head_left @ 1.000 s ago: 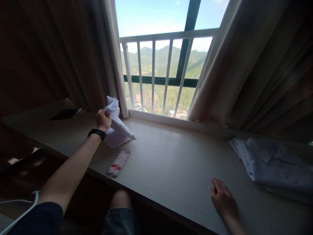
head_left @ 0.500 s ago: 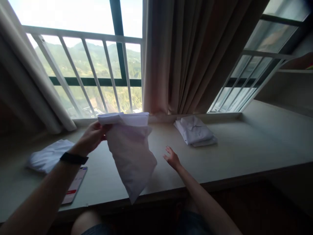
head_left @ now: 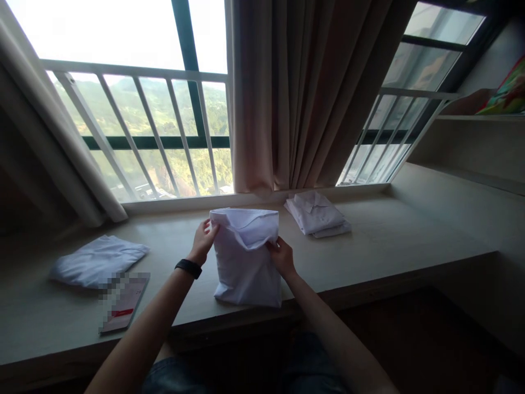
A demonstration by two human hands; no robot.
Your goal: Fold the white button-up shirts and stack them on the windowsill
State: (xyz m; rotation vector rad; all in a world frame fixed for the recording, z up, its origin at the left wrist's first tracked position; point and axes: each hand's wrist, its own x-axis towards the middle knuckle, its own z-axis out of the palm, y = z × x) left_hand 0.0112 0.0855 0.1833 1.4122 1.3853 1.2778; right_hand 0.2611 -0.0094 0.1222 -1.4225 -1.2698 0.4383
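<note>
In the middle of the head view a folded white shirt [head_left: 248, 273] hangs upright just over the front of the desk, its lower edge by the desk's front edge. My left hand [head_left: 204, 241], with a black band on the wrist, pinches its upper left edge. On the other side, my right hand [head_left: 282, 257] grips the cloth near the upper right, below a loose fold that sags at the top. To the right lies a folded white shirt [head_left: 318, 214] with its collar up. Another white garment [head_left: 100, 260] is folded flat at the left.
A phone [head_left: 125, 303], partly pixelated, lies on the desk [head_left: 394, 235] near the left front edge. Behind stand a window with white railing [head_left: 139, 71] and brown curtains [head_left: 283, 98]. Shelves [head_left: 479, 137] rise at the right, with something colourful on top.
My right hand has moved from open beside the shirt to gripping its right side. The shirt, hanging from my left hand alone before, has shifted right and is now spread between both hands.
</note>
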